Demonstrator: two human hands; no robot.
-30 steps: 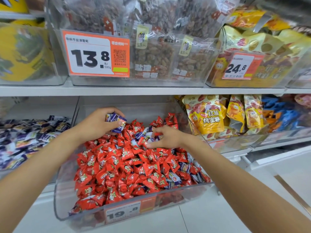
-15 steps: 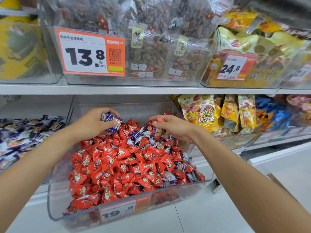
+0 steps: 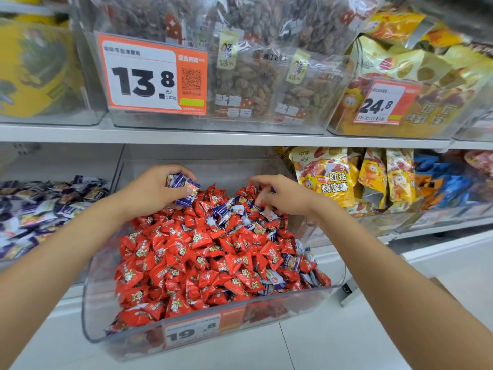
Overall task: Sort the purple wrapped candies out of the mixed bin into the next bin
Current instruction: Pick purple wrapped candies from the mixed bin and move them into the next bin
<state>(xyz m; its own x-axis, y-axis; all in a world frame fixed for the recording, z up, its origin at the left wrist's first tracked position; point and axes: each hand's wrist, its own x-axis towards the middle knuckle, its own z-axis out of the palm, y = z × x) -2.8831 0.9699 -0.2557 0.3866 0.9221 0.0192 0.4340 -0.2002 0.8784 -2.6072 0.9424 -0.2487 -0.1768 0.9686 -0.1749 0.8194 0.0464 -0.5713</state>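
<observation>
The left hand [image 3: 154,190] clutches a crowded bunch of purple candies [image 3: 184,188] over the far side of the mixed bin [image 3: 90,303]. One may slip back among the red candies [image 3: 186,263]. The right hand [image 3: 282,194] hides its grasp.

White shelves [image 3: 240,136], pale tiled floor [image 3: 346,343]

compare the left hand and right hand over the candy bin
The left hand grips a bunch of purple wrapped candies; the right hand has spread fingers and no clear hold. The left hand is at the back left of the mixed bin, the right hand at its back right. Both reach over the pile.
</observation>
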